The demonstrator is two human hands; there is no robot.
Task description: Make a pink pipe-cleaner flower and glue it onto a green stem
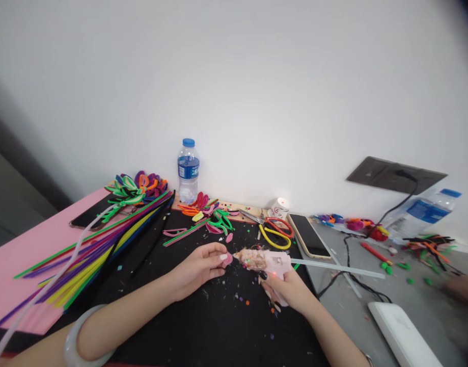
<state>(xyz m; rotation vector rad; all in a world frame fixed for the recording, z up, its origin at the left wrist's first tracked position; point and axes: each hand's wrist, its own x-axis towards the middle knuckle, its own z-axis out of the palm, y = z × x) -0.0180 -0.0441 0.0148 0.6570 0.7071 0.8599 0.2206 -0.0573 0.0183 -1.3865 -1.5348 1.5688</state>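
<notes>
My left hand [203, 267] pinches a small pink fuzzy piece [228, 259] between thumb and fingertips. Wrapped around the handle of a pale pink hot glue gun [277, 262] is my right hand [283, 288]. The gun's nozzle points left and sits right at the pink piece; whether they touch I cannot tell. Dried glue and coloured bits cover the gun's front, and a long clear glue stick [340, 267] sticks out of its back. Just beyond my hands lie loops of bent pipe cleaners [220, 220] and scissors [274, 232] with red and yellow handles.
Long pipe cleaners [100, 260] lie on a pink sheet [31, 239] at left. A water bottle [188, 171] stands by the wall near a paper cup [278, 208] and a phone [309, 235]. At right are a second bottle [422, 216], a white power strip [404, 334] and another person's blurred hand [463, 288].
</notes>
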